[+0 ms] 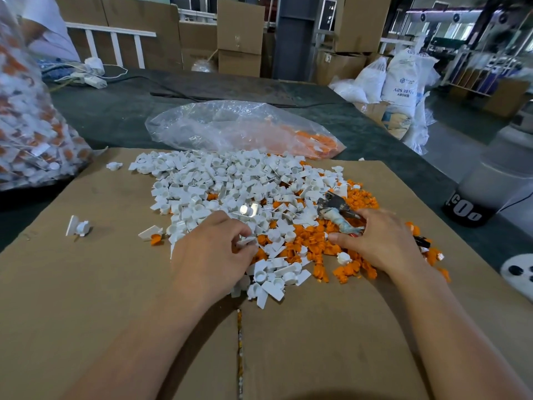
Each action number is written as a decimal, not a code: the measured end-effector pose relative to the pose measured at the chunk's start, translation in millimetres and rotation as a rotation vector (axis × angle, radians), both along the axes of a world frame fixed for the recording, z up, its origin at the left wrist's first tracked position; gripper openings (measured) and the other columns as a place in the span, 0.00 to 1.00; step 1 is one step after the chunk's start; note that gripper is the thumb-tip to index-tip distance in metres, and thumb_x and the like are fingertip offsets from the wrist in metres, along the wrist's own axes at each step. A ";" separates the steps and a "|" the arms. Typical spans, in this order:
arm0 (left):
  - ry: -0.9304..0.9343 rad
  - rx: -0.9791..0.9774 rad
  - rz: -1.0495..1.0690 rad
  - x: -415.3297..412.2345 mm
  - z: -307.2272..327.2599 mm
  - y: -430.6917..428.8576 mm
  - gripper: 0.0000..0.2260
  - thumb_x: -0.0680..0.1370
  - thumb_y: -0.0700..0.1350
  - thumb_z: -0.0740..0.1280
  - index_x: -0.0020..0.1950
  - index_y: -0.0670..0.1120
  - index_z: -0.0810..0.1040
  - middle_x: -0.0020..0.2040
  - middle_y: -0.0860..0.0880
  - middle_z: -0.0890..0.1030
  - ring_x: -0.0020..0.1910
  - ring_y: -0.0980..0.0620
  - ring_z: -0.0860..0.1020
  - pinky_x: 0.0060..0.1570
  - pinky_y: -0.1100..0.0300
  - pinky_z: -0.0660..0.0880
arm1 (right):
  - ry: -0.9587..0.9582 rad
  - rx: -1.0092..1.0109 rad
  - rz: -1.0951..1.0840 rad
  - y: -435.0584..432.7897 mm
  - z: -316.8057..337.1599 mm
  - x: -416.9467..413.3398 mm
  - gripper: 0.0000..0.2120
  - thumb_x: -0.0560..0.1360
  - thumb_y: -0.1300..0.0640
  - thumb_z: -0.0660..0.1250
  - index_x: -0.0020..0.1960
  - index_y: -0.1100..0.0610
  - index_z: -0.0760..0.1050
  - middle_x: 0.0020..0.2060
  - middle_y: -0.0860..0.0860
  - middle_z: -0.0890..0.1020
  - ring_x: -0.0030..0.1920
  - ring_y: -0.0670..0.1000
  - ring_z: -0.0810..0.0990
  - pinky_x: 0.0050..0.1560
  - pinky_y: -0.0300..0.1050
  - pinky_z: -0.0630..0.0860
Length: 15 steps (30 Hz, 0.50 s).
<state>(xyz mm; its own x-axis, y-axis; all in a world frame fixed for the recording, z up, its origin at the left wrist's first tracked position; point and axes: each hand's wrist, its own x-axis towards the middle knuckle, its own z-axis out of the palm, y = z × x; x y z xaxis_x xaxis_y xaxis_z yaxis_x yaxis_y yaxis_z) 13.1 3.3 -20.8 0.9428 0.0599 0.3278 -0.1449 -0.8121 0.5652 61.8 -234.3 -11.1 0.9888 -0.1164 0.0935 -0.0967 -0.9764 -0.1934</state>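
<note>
A heap of small white plastic parts (pixel 219 183) lies on a flattened cardboard sheet (pixel 86 284), with orange plastic parts (pixel 311 241) spread along its right side. My left hand (pixel 213 252) sits at the heap's near edge and pinches one white part (pixel 246 241) between thumb and fingers. My right hand (pixel 377 238) rests on the orange parts, its fingers curled around the handles of a pair of cutters (pixel 337 210) wrapped in worn tape. The tool's dark jaws point away from me.
A clear bag (pixel 230 125) holding some orange parts lies behind the heap. A large full bag of mixed parts (pixel 28 125) stands at the left. A few stray white parts (pixel 78 226) lie left. Cardboard boxes, white sacks (pixel 401 82) and a power strip (pixel 92 79) stand beyond the table.
</note>
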 end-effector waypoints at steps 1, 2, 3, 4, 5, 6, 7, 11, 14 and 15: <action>0.026 0.054 0.004 1.2 -1.5 -0.3 0.07 0.74 0.52 0.68 0.51 0.54 0.80 0.42 0.59 0.70 0.42 0.58 0.72 0.38 0.61 0.68 | 0.000 -0.004 -0.001 0.5 -0.4 0.5 0.40 0.65 0.31 0.64 0.68 0.55 0.66 0.61 0.55 0.73 0.62 0.55 0.70 0.57 0.50 0.68; 0.045 0.100 0.012 1.9 -1.5 -1.1 0.09 0.75 0.53 0.66 0.53 0.54 0.79 0.44 0.59 0.69 0.45 0.58 0.72 0.37 0.62 0.66 | -0.001 0.000 -0.004 0.7 -1.1 0.9 0.40 0.65 0.31 0.64 0.68 0.55 0.66 0.61 0.55 0.72 0.61 0.55 0.70 0.57 0.49 0.68; 0.052 0.140 0.018 2.7 -0.8 -1.5 0.09 0.76 0.53 0.65 0.55 0.55 0.79 0.46 0.59 0.69 0.47 0.57 0.73 0.35 0.63 0.65 | -0.002 0.014 -0.006 1.2 -2.1 1.7 0.40 0.65 0.31 0.64 0.68 0.55 0.67 0.61 0.55 0.72 0.62 0.55 0.70 0.56 0.49 0.68; 0.051 0.168 0.027 2.7 0.2 -1.8 0.09 0.77 0.53 0.64 0.55 0.55 0.79 0.47 0.59 0.70 0.49 0.57 0.74 0.34 0.64 0.65 | -0.001 0.029 -0.007 1.9 -3.3 2.2 0.39 0.65 0.31 0.64 0.68 0.55 0.67 0.61 0.55 0.72 0.62 0.55 0.69 0.57 0.49 0.68; 0.039 0.188 0.035 3.4 0.4 -1.8 0.09 0.77 0.52 0.63 0.54 0.55 0.79 0.48 0.58 0.72 0.49 0.57 0.74 0.33 0.65 0.66 | 0.003 0.037 -0.007 2.6 -4.5 2.9 0.39 0.66 0.31 0.64 0.68 0.55 0.67 0.61 0.55 0.71 0.62 0.55 0.68 0.57 0.49 0.67; 0.033 0.212 0.041 3.8 0.4 -1.6 0.09 0.78 0.51 0.62 0.54 0.55 0.80 0.49 0.58 0.73 0.50 0.57 0.75 0.34 0.65 0.68 | 0.008 0.035 -0.006 3.3 -5.6 3.3 0.38 0.66 0.31 0.64 0.67 0.55 0.67 0.60 0.56 0.71 0.62 0.56 0.68 0.58 0.49 0.67; 0.029 0.231 0.050 3.7 0.6 -1.2 0.09 0.79 0.51 0.61 0.53 0.55 0.80 0.50 0.57 0.74 0.49 0.57 0.75 0.35 0.64 0.69 | 0.012 0.028 -0.005 3.5 -6.4 3.9 0.38 0.66 0.31 0.63 0.67 0.55 0.68 0.60 0.56 0.71 0.62 0.56 0.68 0.58 0.49 0.66; -0.015 0.102 0.053 2.7 0.4 2.5 0.07 0.78 0.48 0.64 0.49 0.52 0.82 0.47 0.56 0.75 0.46 0.56 0.74 0.38 0.62 0.70 | 0.015 0.044 0.010 2.9 -7.1 5.6 0.39 0.67 0.31 0.62 0.69 0.56 0.67 0.63 0.56 0.70 0.64 0.56 0.67 0.60 0.50 0.66; -0.083 -0.203 -0.006 -1.2 4.1 -0.5 0.04 0.77 0.44 0.66 0.44 0.51 0.80 0.44 0.55 0.77 0.38 0.60 0.74 0.35 0.73 0.67 | -0.021 0.078 0.031 4.4 -2.7 1.9 0.37 0.69 0.34 0.62 0.70 0.55 0.65 0.66 0.55 0.69 0.66 0.55 0.66 0.62 0.50 0.66; -0.067 -0.297 -0.024 -2.3 5.0 -2.5 0.06 0.77 0.43 0.66 0.41 0.52 0.77 0.41 0.55 0.78 0.34 0.61 0.74 0.30 0.74 0.67 | -0.087 0.106 0.052 5.9 0.0 -0.6 0.34 0.70 0.36 0.63 0.69 0.55 0.66 0.65 0.54 0.69 0.65 0.53 0.67 0.60 0.48 0.66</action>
